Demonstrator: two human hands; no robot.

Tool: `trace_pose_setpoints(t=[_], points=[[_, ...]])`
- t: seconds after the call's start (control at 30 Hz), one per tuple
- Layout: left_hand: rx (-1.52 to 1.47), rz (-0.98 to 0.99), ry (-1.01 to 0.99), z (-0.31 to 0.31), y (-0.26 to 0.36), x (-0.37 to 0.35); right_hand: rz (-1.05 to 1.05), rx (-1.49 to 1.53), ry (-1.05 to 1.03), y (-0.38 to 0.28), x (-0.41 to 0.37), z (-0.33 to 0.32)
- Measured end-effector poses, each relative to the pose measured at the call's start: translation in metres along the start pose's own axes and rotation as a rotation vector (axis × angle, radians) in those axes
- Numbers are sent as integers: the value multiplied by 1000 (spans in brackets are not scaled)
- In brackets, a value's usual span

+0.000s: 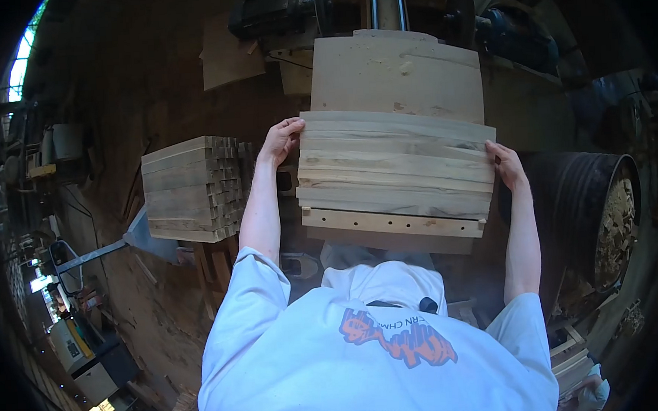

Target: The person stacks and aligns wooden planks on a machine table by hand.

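Several wooden planks lie side by side on a flat board. My left hand pinches the left end of the farthest plank, with its fingers pressed together. At the right ends of the planks, my right hand has its fingers bent round the edge near the far corner. Along the near side of the planks runs a wooden strip with several dark holes. What lies beneath the planks is hidden.
A block of stacked planks stands to the left. At the right lies a dark barrel with wood scraps in its mouth. Motors sit beyond the board. A pale metal shovel-like piece is at the left.
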State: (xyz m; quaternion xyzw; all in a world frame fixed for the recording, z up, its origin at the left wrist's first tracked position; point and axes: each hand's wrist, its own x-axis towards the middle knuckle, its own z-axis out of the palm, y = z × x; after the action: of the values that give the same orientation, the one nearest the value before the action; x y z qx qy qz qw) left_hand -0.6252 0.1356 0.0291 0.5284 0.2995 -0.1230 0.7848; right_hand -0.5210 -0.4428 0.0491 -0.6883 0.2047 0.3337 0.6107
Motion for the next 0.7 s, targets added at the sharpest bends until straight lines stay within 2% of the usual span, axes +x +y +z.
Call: trace_pose_setpoints(t=[0.1,0.3,0.37,0.47,0.63,0.67,0.7], points=[[13,35,26,0,-2,1,-22,88,-95,10,11,-7],[8,34,-43,-1,-12,5,-22,82,-46,12,9,-6],[63,68,-6,-9,-22,3,-50,101,-36,17,4,-4],[-53,50,-10,-4,-32,-33,-90,109,-54,34,-4,-7],[-48,26,-21,-19,-73,-86,-102,49,-36,65,-61,2],[-69,21,19,-18,-81,-99,-60,8,25,67,-75,6],[-92,13,61,-18,-86,-110,-57,46,-2,84,-77,5]])
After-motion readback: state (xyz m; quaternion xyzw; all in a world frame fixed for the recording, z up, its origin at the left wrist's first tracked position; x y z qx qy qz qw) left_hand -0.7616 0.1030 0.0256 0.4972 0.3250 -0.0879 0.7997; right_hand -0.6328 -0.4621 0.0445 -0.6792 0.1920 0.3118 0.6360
